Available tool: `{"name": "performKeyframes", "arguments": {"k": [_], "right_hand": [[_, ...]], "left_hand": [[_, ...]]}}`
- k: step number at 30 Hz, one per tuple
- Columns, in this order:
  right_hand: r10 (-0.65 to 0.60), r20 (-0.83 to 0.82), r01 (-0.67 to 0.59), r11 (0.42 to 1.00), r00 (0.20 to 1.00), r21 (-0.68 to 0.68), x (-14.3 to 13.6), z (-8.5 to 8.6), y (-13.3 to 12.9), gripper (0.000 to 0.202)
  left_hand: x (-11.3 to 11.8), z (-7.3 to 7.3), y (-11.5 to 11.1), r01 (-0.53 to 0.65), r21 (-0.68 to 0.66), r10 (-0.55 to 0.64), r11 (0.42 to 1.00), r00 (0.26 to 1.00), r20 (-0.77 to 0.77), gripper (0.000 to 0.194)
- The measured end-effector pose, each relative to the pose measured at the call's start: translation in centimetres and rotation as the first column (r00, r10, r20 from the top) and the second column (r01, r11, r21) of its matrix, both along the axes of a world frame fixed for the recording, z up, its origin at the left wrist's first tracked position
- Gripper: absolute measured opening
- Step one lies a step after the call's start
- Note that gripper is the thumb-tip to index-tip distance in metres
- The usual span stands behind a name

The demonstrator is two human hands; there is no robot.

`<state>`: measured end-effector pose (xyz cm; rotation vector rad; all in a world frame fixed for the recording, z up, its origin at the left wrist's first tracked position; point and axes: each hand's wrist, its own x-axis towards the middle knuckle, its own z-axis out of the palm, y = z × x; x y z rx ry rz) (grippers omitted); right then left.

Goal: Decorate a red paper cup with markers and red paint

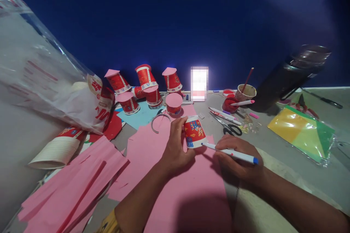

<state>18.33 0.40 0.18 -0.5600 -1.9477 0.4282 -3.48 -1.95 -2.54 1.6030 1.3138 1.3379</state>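
Observation:
My left hand [179,147] is wrapped round a red and white paper cup [194,133] with blue and yellow drawings on it, held over pink paper [191,189]. In my right hand [240,156] is a white marker [232,153] with a blue end. Its tip points left and meets the white band near the cup's lower right edge. Behind the cup, several red cups with pink paper tops stand together, one [174,105] nearest to my left hand. Black-handled scissors [232,129] lie beyond my right hand.
A plastic bag [49,62] and stacked cups [58,149] are at the left, by cut pink sheets [68,189]. At the back stand a lit, blurred-out screen [199,83] and a brush cup [246,93]. A dark bottle [290,76] and a colored paper packet [302,133] are at the right.

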Motion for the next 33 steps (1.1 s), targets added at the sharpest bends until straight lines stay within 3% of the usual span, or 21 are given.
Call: {"name": "performKeyframes", "arguments": {"k": [12, 33], "right_hand": [[0.022, 0.065, -0.021, 1.0, 0.998, -0.01, 0.15, -0.29, 0.05, 0.008], [0.101, 0.039, -0.102, 0.994, 0.994, 0.025, -0.01, -0.56, 0.34, 0.008]], "left_hand": [[0.0, -0.36, 0.07, 0.04, 0.015, -0.04, 0.999, 0.999, -0.009, 0.087], [0.02, -0.36, 0.07, 0.051, 0.072, -0.045, 0.996, 0.996, -0.083, 0.087]]}}
